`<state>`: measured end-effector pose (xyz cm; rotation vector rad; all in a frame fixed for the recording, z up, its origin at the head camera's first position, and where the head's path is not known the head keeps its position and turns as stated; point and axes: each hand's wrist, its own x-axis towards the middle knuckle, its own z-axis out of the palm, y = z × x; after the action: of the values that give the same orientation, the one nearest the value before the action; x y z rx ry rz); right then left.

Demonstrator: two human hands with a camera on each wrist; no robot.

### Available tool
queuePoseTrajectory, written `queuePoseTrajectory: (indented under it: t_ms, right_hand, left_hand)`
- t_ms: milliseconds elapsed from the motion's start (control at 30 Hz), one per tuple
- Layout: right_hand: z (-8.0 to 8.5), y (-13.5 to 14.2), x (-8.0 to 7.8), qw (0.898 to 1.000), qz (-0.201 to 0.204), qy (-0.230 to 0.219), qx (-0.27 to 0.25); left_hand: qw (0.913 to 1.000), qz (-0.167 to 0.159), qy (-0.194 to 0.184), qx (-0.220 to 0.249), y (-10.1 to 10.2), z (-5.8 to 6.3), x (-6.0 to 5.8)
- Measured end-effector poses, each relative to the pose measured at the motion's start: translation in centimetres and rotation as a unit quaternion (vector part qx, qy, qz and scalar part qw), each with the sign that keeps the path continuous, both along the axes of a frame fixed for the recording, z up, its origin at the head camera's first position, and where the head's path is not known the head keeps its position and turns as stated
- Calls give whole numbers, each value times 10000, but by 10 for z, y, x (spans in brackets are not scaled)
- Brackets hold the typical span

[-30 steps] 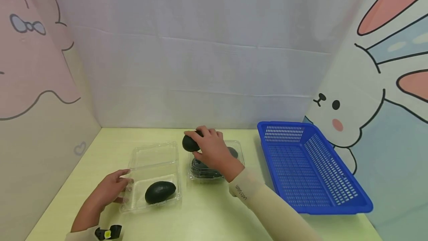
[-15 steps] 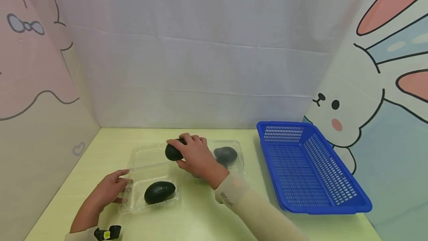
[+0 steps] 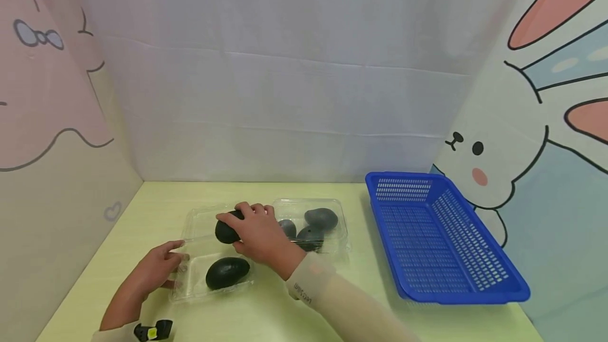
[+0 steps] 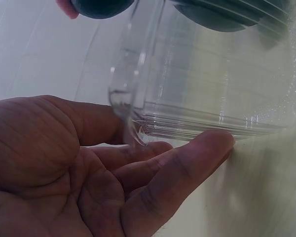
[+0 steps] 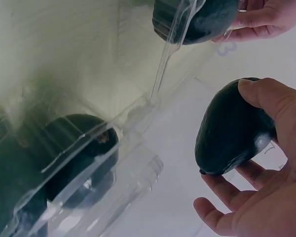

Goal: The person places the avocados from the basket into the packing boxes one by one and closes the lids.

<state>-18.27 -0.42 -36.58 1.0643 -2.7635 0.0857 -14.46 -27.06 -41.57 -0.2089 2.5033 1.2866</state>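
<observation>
My right hand (image 3: 261, 234) grips a dark avocado (image 3: 226, 232), thumb and fingers around its sides, over the hinge area of an opened clear plastic clamshell box (image 3: 190, 295). In the right wrist view the held avocado (image 5: 232, 131) hangs apart from the box walls. Another avocado (image 3: 227, 273) lies in the near half of that box. On the box's left side, my left hand (image 3: 154, 268) holds the edge; the left wrist view shows its fingers (image 4: 187, 168) against the wall and rim. A second clear clamshell box (image 3: 334, 202) to the right contains dark avocados (image 3: 321, 219), partly hidden by the right hand.
A blue perforated plastic basket (image 3: 427, 257) stands on the right of the pale table (image 3: 157, 194). White cloth (image 3: 304, 94) closes off the back, with printed cartoon panels at both sides.
The right hand has carried its avocado leftward and lower, from above the right box to the left box. Avocados in the right box are now more exposed. My left hand stays put.
</observation>
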Motion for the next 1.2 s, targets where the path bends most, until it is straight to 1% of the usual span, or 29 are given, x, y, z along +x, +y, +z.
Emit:
queuePoseTrajectory:
  t_ms: [200, 633, 900, 1200]
  right_hand:
    - [-3, -6, 3, 9999, 50, 82, 85]
    - [-16, -18, 8, 9990, -63, -239, 365]
    - [-24, -18, 9, 9977, -31, -498, 450]
    - [-22, -17, 9, 9986, -72, -418, 322]
  left_hand:
    - [10000, 55, -58, -28, 0, 0, -1]
    - [9999, 56, -38, 154, -1, -1, -1]
    - [9999, -68, 26, 117, -1, 0, 1]
    - [9998, -98, 29, 142, 0, 1, 0]
